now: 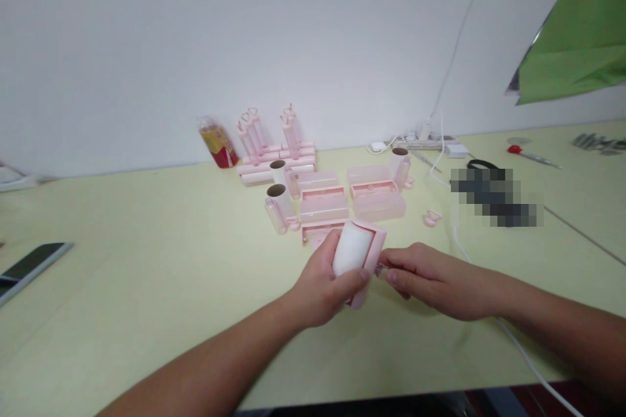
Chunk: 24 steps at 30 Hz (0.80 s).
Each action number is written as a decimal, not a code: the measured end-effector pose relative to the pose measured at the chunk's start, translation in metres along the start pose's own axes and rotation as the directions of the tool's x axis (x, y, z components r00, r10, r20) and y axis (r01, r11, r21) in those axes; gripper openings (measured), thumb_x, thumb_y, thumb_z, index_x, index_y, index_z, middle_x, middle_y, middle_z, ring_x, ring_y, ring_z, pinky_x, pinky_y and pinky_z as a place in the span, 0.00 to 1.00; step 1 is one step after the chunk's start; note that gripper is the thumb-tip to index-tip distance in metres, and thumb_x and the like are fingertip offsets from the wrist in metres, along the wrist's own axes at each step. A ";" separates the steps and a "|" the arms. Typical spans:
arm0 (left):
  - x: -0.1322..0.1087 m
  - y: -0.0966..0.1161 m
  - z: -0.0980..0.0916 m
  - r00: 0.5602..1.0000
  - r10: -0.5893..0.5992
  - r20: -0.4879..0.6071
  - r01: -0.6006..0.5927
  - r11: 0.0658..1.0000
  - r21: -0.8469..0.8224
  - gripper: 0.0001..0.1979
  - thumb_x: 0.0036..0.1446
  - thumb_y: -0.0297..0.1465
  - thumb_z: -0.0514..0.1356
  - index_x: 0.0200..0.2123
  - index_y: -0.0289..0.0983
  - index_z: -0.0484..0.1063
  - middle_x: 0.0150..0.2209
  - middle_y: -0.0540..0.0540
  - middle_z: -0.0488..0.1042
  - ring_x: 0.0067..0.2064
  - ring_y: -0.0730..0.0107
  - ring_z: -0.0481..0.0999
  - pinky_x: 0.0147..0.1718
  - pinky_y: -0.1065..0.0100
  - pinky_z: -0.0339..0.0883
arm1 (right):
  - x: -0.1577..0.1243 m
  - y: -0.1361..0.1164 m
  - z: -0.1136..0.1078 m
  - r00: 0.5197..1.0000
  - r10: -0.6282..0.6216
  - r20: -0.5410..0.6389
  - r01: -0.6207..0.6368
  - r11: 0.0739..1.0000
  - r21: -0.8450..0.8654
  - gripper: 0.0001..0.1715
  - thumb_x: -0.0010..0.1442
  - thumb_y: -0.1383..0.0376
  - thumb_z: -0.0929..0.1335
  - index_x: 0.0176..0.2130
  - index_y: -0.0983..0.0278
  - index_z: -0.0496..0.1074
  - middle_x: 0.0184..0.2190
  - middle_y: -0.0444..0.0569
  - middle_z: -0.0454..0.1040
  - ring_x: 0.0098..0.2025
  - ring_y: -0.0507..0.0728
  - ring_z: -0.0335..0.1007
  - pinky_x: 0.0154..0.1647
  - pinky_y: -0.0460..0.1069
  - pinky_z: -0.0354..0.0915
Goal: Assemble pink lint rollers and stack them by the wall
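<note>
My left hand (325, 287) is wrapped round a lint roller (353, 249), a white sticky roll set in a pink plastic case and held tilted above the table. Close by the case's right side, my right hand (430, 279) has its thumb and fingers pinched on a small shiny, clear-looking piece (380, 270); its kind is too small to tell. Just beyond the left hand lie pink case halves (323, 208) and a translucent pink cover (379, 205). White rolls with brown cores (276, 202) stand upright beside short translucent pink handles (275, 216).
Assembled pink rollers (278, 172) lie against the wall, with several upright handles (291, 133) on them. A red-yellow packet (218, 145) leans left of them. Small pink loops (432, 217), a white cable (460, 241), a power strip (425, 142) and a red-tipped tool (533, 155) lie right. A phone-like device (34, 267) is left.
</note>
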<state>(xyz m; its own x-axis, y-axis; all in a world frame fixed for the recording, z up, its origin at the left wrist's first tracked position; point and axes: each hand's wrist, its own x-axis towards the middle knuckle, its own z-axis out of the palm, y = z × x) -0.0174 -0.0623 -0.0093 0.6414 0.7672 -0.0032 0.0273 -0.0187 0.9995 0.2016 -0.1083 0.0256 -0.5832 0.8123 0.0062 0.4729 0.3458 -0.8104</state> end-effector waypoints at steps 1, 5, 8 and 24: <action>0.000 0.000 0.000 1.000 -0.002 0.000 0.002 1.000 0.010 0.29 0.53 0.39 0.64 0.56 0.37 0.62 0.36 0.48 0.68 0.32 0.71 0.65 0.29 0.72 0.62 | 0.000 0.000 0.001 1.000 0.005 -0.001 -0.005 1.000 0.008 0.15 0.71 0.62 0.59 0.40 0.64 0.71 0.28 0.44 0.69 0.29 0.51 0.63 0.32 0.46 0.58; 0.000 -0.002 0.000 1.000 0.017 -0.001 -0.017 0.998 0.068 0.29 0.55 0.39 0.63 0.56 0.36 0.61 0.37 0.48 0.68 0.33 0.71 0.66 0.30 0.71 0.63 | 0.001 0.001 0.003 0.999 0.036 0.001 -0.036 0.999 0.033 0.15 0.71 0.62 0.59 0.39 0.65 0.71 0.27 0.43 0.67 0.28 0.50 0.61 0.31 0.45 0.58; 0.000 -0.003 0.001 1.000 0.027 -0.004 -0.026 0.995 0.098 0.27 0.55 0.37 0.63 0.56 0.36 0.61 0.37 0.48 0.67 0.33 0.71 0.66 0.31 0.71 0.63 | 0.001 0.004 0.004 0.999 0.043 0.006 -0.043 0.997 0.059 0.15 0.71 0.62 0.60 0.38 0.66 0.71 0.27 0.42 0.66 0.28 0.50 0.60 0.31 0.45 0.58; 0.005 -0.009 -0.002 0.999 0.022 -0.049 -0.030 0.984 -0.174 0.28 0.50 0.40 0.65 0.52 0.37 0.62 0.37 0.47 0.71 0.30 0.71 0.70 0.25 0.72 0.64 | 0.002 0.018 0.009 0.981 0.192 0.027 -0.187 0.902 0.390 0.15 0.68 0.56 0.63 0.40 0.66 0.70 0.26 0.42 0.68 0.20 0.46 0.57 0.18 0.41 0.54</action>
<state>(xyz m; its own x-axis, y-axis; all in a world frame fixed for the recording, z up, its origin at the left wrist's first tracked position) -0.0154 -0.0568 -0.0185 0.6038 0.7969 0.0204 -0.1258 0.0700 0.9896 0.2028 -0.1046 0.0053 -0.4993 0.8506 -0.1649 0.2775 -0.0233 -0.9604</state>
